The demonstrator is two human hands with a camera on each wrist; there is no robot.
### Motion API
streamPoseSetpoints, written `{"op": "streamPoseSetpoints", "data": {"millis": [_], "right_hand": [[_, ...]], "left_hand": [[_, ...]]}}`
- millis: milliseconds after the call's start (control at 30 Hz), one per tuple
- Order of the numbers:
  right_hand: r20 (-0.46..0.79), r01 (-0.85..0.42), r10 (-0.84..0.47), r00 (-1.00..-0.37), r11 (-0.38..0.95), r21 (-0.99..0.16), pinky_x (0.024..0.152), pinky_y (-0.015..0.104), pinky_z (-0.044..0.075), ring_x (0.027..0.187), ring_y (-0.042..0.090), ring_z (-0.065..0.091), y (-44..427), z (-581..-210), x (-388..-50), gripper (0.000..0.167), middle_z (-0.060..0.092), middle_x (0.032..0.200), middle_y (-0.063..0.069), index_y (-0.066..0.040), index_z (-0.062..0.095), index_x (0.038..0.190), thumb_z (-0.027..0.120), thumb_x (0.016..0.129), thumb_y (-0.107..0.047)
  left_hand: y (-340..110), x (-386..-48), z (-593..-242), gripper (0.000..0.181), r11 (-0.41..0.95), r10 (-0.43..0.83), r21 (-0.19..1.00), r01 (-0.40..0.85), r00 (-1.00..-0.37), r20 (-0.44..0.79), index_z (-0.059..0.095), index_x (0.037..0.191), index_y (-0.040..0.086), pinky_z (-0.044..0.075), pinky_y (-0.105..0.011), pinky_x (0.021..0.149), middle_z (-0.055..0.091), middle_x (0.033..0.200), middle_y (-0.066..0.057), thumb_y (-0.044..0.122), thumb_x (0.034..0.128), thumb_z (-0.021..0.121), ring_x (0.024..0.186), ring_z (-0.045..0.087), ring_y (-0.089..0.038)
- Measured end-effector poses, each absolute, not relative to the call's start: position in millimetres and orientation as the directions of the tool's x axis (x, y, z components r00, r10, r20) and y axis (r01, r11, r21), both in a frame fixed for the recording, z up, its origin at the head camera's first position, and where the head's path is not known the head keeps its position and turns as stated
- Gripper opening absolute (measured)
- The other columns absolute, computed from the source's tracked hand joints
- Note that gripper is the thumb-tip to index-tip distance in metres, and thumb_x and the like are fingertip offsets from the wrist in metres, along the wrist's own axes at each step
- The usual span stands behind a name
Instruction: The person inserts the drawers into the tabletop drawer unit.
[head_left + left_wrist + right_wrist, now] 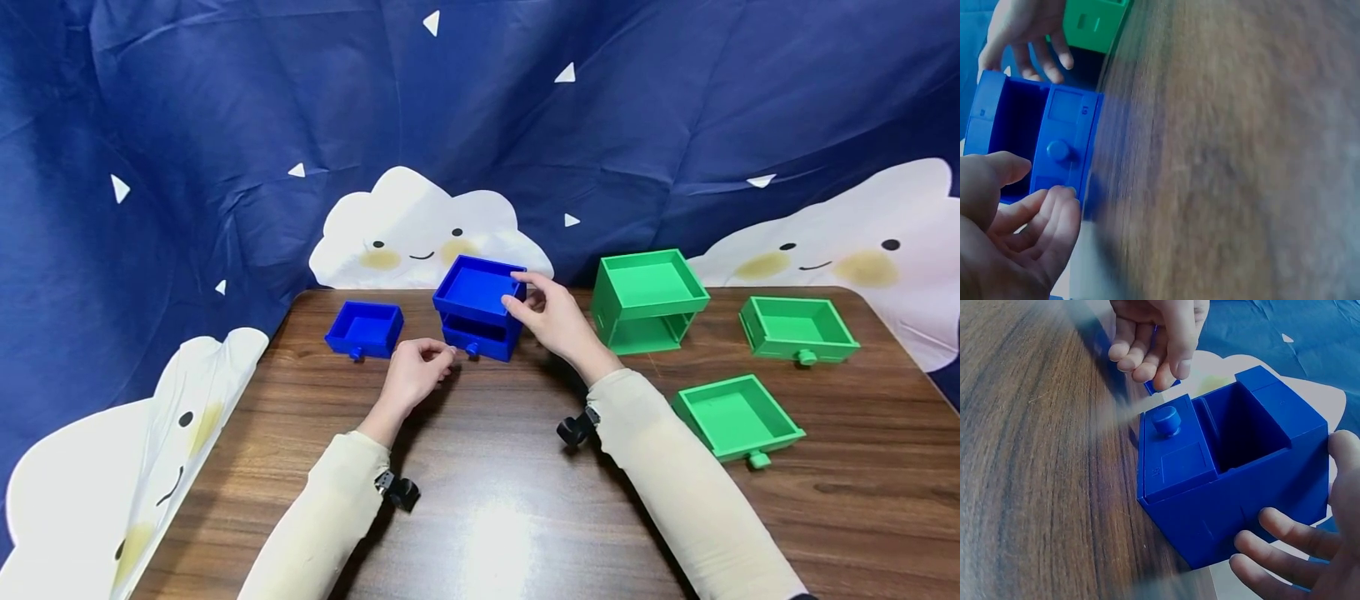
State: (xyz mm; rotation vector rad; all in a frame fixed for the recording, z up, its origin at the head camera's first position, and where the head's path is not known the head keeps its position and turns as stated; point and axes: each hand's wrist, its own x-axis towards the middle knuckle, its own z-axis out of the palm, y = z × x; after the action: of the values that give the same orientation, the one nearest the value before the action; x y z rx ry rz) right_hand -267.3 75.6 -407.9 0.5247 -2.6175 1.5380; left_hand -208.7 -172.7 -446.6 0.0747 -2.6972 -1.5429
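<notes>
A small blue cabinet (480,287) stands at the back of the table, with an open tray-like top. A blue drawer (1172,447) with a round knob fills its lower slot, and the upper slot is a hollow. My left hand (420,371) is at the drawer's front left corner, fingers loosely bent and thumb apart, nothing between them. At the cabinet's right side is my right hand (551,312), its thumb by the top rim and its fingers spread along the side wall (1235,519). Whether those fingertips press the wall I cannot tell.
Left of the cabinet lies another blue drawer (365,327). To the right stands a green cabinet (648,292) with a hollow front. Two green drawers, one farther back (798,325) and one nearer (738,417), rest on the wooden table (525,467). A blue curtain (480,108) hangs behind.
</notes>
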Motion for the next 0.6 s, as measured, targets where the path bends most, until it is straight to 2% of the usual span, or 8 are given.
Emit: {"op": "streamPoseSetpoints", "data": {"millis": [267, 433, 600], "right_hand": [[0.209, -0.312, -0.263, -0.942, 0.452, -0.836, 0.083, 0.038, 0.054, 0.101, 0.031, 0.067, 76, -406, -266, 0.053, 0.071, 0.114, 0.02, -0.011, 0.059, 0.154, 0.071, 0.106, -0.03], [0.213, -0.317, -0.263, -0.941, 0.464, -0.827, 0.084, 0.038, 0.053, 0.1, 0.03, 0.067, 76, -408, -267, 0.053, 0.069, 0.114, 0.019, -0.011, 0.059, 0.154, 0.07, 0.107, -0.03], [0.217, -0.32, -0.26, -0.941, 0.472, -0.822, 0.085, 0.039, 0.053, 0.1, 0.03, 0.067, 76, -408, -267, 0.053, 0.07, 0.112, 0.018, -0.011, 0.059, 0.155, 0.07, 0.107, -0.031]], "left_hand": [[-179, -206, -443, 0.024, 0.592, -0.075, 0.806, 0.005, -0.995, 0.062, 0.082, 0.108, 0.003, 0.052, -0.022, 0.067, 0.081, 0.087, -0.009, 0.023, 0.0987, 0.075, 0.069, 0.069, -0.004], [-183, -204, -442, 0.024, 0.601, -0.072, 0.799, 0.017, -0.995, 0.075, 0.082, 0.109, 0.002, 0.053, -0.024, 0.07, 0.081, 0.089, -0.01, 0.022, 0.0982, 0.075, 0.073, 0.072, -0.008], [-188, -201, -441, 0.024, 0.634, -0.076, 0.773, 0.024, -0.993, 0.093, 0.082, 0.11, 0.003, 0.057, -0.03, 0.079, 0.082, 0.094, -0.01, 0.022, 0.099, 0.074, 0.083, 0.075, -0.019]]}}
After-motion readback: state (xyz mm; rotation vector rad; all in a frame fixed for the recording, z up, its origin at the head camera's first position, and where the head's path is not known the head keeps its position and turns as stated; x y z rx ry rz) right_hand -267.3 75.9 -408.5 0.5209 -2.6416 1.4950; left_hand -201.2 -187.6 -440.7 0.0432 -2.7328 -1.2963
